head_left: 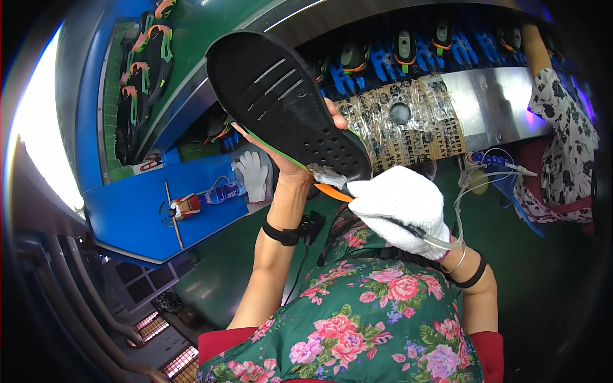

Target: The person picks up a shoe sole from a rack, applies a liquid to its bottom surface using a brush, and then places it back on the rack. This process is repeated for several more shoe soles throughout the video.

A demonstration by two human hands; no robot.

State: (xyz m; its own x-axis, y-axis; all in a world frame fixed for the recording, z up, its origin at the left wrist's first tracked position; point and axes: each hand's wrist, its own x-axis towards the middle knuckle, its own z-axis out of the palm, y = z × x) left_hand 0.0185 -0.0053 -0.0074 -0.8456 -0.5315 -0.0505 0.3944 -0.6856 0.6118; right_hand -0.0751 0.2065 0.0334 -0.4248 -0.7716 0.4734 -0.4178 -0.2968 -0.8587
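Note:
My bare left hand [290, 159] grips a black shoe sole [287, 108] by its edges, thumb on one side and fingers on the other. The sole is tilted, with grooves at the wide end, small holes towards the heel and a green rim. In a white knit glove, my right hand [399, 203] is closed around a tube-fed brush, its clear tube [440, 242] trailing past the wrist. The brush's pale, wet-looking tip [327, 175] touches the sole's heel end. An orange strip [333, 192] shows beside the tip; I cannot tell what it belongs to.
A conveyor at the back carries shoe parts [403, 51] on blue holders, behind a taped cardboard ledge [408, 121]. On a blue table [128, 223] at left lie a bottle [223, 191] and a white glove [253, 172]. A co-worker's patterned sleeve [559, 108] reaches in at right.

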